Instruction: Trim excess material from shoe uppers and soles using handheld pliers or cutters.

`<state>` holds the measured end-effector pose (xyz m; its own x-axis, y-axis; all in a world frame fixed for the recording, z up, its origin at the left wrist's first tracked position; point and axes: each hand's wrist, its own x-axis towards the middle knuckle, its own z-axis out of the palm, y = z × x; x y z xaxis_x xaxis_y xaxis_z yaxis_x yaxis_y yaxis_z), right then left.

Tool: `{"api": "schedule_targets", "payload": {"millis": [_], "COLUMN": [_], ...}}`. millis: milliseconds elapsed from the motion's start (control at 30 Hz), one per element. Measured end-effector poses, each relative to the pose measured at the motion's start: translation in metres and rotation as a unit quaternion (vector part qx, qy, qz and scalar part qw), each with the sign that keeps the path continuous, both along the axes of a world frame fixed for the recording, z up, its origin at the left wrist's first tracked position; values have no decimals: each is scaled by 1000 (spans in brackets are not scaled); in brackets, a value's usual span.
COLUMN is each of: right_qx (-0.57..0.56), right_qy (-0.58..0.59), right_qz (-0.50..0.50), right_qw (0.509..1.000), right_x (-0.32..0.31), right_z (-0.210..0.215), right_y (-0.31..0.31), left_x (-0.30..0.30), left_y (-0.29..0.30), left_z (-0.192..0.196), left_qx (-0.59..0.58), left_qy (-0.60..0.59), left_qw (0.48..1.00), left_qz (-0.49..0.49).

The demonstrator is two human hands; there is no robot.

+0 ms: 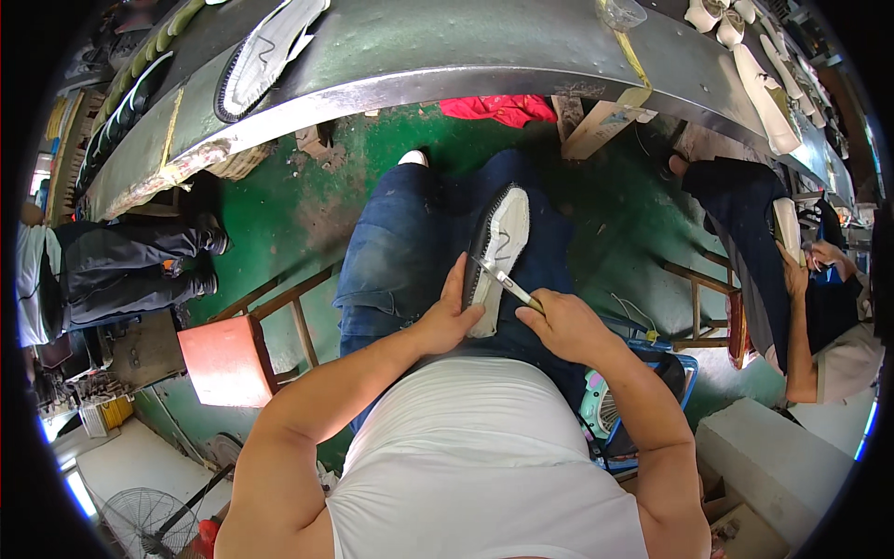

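A person in a white top [466, 438] and blue jeans [382, 242] works with bare hands above their lap, at the center of the frame. The shoe [509, 228] lies there, pale in the middle with a black rim along its left side, its toe toward the top of the frame and slightly right. The left hand [442, 324] grasps its lower left edge, fingers along the side and thumb toward the middle. The right hand [563, 326], just right of the shoe, is closed around the handle of a metal tool [503, 279], whose silver head reaches up and left across the middle of the shoe. The exact kind of tool is hard to tell.

Across the top of the frame curves a dark workbench [447, 58] with a bright metal edge. Another pale shoe piece [261, 61] with a black rim rests on it at upper left; a clear cup [622, 12] stands near the top, right of center, and pale foot-shaped forms [764, 98] lie at upper right. Below the bench, a red cloth [498, 109] lies above the green floor [307, 210].

At left are a second person's grey trousers [140, 270], a red-topped stool [223, 359] and, lower down, a fan [144, 522]. At right, another person's hand [794, 272] touches a pale piece [788, 224].
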<state>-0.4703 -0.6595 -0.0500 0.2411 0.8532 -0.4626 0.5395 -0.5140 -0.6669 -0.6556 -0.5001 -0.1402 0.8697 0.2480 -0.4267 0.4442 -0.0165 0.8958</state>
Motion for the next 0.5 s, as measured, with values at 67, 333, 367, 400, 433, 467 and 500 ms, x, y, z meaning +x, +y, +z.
{"api": "schedule_targets", "payload": {"millis": [67,333,367,400,433,467,500], "right_qx": [25,-105,-105,-120,-136,-135,-129], "right_qy": [10,159,159,161,163,163,153], "right_qz": [-11,30,30,45,60,60,78], "right_qw": [1000,981,981,979,975,976,977], "right_x": [-6,4,5,6,7,6,6], "right_z": [8,18,23,29,32,31,30], "right_y": [-3,-25,-22,-18,-15,-15,-15], "left_x": [4,-1,-1,-1,-2,-3,-3], "left_y": [3,15,15,14,14,13,13], "left_z": [22,30,30,28,23,18,15], "left_qx": [-108,-129,-150,-150,-164,-179,-178], "left_qy": [29,36,27,26,17,8,6], "left_qw": [994,990,988,988,986,984,984], "left_qz": [12,-39,-27,-27,-24,-20,-20]}}
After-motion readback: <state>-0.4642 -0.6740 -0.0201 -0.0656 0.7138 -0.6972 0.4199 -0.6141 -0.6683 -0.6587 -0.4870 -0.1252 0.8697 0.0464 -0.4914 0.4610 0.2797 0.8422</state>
